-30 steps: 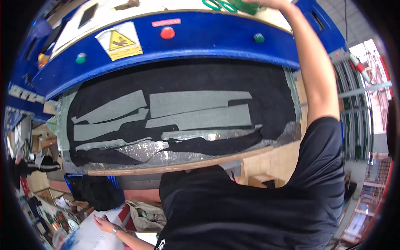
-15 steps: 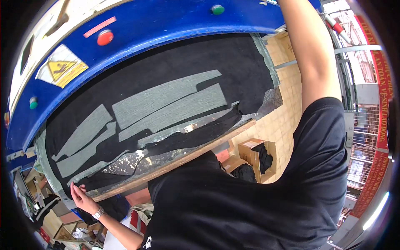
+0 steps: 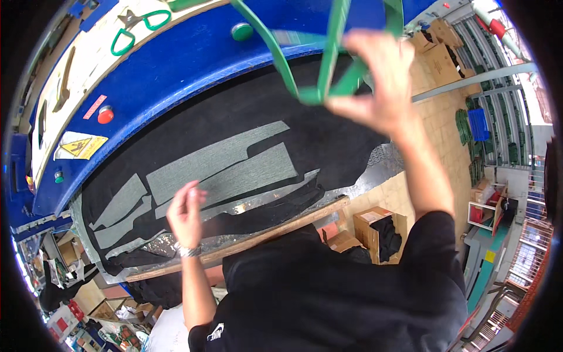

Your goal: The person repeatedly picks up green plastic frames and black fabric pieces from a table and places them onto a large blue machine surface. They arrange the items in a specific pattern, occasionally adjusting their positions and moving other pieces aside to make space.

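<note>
My right hand (image 3: 384, 88) is raised at the upper right, its fingers and thumb closed on a green strip-metal frame that looks like a cutting die (image 3: 311, 95). The die is blurred and tilted, above the far part of the black fabric (image 3: 234, 97), and runs off the top edge. Long gaps in the fabric show a grey-green surface (image 3: 252, 170) beneath. My left hand (image 3: 186, 217) hovers over the near left part of this fabric, fingers loosely bent and apart, with nothing visible in them.
A blue machine beam (image 3: 176, 76) with a red button (image 3: 105, 115) and a green button (image 3: 241, 31) spans the far side. Green-handled scissors (image 3: 123, 42) lie on top. A wooden rail (image 3: 252, 240) edges the table near me; a cardboard box (image 3: 366, 232) stands beyond it.
My right arm, earlier stretched up past the top edge, has come down with the green die in its hand. My left hand has moved from the table's left corner rightward over the fabric.
</note>
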`<control>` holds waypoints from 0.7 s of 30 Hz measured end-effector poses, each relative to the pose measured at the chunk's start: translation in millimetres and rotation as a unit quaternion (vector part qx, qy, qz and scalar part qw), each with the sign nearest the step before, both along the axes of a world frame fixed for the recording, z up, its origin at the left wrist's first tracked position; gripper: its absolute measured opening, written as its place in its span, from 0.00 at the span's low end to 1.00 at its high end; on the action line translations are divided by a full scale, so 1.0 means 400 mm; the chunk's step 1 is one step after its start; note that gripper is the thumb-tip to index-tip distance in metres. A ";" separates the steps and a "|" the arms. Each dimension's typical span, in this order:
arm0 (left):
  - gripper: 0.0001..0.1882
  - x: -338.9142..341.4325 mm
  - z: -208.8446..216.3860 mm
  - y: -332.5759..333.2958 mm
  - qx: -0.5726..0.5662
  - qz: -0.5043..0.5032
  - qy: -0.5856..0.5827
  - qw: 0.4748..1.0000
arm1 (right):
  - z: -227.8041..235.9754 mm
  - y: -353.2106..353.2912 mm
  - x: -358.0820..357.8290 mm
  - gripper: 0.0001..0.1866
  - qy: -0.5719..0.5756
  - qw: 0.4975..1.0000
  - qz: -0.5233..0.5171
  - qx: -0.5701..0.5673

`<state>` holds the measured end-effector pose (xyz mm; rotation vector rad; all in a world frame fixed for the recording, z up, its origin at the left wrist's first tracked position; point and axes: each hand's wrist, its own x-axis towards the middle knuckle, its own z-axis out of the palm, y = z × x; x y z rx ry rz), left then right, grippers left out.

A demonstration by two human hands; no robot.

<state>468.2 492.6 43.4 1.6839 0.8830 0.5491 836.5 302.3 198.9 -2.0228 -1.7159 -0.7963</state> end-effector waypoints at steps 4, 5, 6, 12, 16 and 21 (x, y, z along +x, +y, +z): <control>0.09 0.173 -0.058 -0.113 0.021 -0.126 0.026 0.991 | -0.297 -0.182 -0.115 0.46 0.187 0.981 -0.048 0.028; 0.09 0.208 -0.062 -0.132 0.050 -0.163 0.040 0.984 | -0.344 -0.194 -0.146 0.45 0.221 0.972 -0.073 0.027; 0.09 0.241 -0.066 -0.155 0.046 -0.185 0.037 0.981 | -0.394 -0.202 -0.166 0.44 0.243 0.964 -0.105 0.015; 0.17 0.351 -0.142 -0.213 0.190 -0.247 0.054 0.949 | -0.564 -0.175 -0.225 0.39 0.324 0.926 -0.190 -0.031; 0.26 0.387 -0.192 -0.258 0.207 -0.235 0.168 0.935 | -0.602 -0.186 -0.234 0.40 0.329 0.923 -0.195 -0.039; 0.30 0.368 -0.221 -0.306 0.270 -0.240 0.217 0.907 | -0.578 -0.266 -0.204 0.51 0.296 0.937 -0.172 -0.065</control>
